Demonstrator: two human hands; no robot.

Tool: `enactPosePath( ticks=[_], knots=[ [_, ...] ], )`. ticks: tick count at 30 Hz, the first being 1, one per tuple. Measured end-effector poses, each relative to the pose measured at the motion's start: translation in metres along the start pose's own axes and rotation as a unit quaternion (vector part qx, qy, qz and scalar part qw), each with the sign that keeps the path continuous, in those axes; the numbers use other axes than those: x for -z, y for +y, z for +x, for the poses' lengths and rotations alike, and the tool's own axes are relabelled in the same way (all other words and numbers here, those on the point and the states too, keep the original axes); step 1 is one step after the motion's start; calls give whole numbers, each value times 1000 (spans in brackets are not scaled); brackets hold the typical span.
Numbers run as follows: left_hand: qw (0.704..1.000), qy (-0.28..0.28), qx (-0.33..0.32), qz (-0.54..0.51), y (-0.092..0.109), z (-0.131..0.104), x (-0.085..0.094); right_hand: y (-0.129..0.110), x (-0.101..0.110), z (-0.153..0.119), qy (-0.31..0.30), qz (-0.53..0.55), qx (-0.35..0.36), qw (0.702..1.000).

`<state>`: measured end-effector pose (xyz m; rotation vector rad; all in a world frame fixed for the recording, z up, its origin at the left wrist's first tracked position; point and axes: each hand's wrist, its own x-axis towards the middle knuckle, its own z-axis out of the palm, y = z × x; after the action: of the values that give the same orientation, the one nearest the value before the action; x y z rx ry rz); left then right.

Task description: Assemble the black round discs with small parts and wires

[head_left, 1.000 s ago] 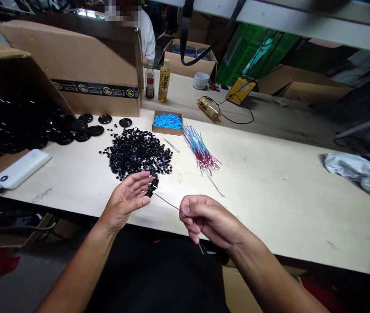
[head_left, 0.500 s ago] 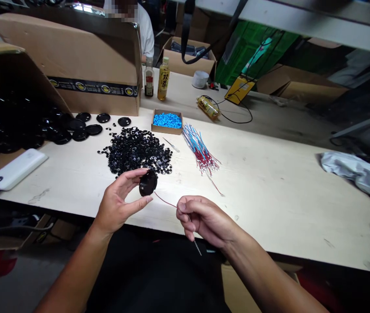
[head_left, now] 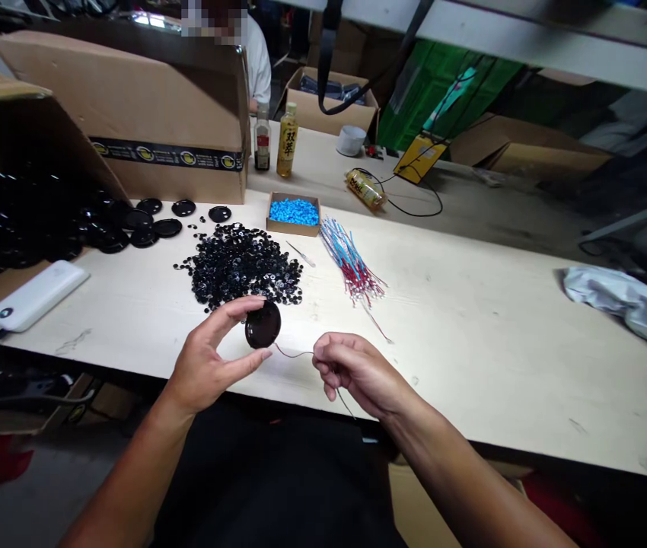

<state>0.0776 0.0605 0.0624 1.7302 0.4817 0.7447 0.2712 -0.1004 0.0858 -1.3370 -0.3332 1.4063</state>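
Between the thumb and fingers of my left hand [head_left: 209,358] is a round black plastic cap [head_left: 262,325], tilted up over the table's near edge. A thin wire [head_left: 294,355] runs from the cap's lower right side to my right hand [head_left: 352,369]. My right fingers pinch that wire, and its tail hangs below them. Just beyond the cap spreads a pile of small black discs [head_left: 237,262]. A bundle of red, white and blue wires [head_left: 353,259] lies farther back to the right.
A small carton of blue pieces [head_left: 294,215] stands behind the pile, near a thin pointed tool [head_left: 301,253]. Larger black caps [head_left: 167,227] spill from a cardboard box at left, by a white power bank [head_left: 38,295]. Bottles [head_left: 287,141] stand farther back; a person sits beyond.
My right hand has risen slightly, and the wire between my hands now sags in a curve. The cap has turned its flat face more toward me.
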Motion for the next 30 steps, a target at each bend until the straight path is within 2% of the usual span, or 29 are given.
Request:
enactPosePath(
  ticks=[8,17,30],
  knots=[
    [999,-12,35,-34,-1,-2,-1,-7,5,-3,-32,58,-20,998],
    [995,-14,56,-85,2,-1,-1,1,4,-3,-5,14,-4,1000],
    [977,-2,129,-169,-8,-1,1,-4,-5,-9,-36,27,-28,999]
  ],
)
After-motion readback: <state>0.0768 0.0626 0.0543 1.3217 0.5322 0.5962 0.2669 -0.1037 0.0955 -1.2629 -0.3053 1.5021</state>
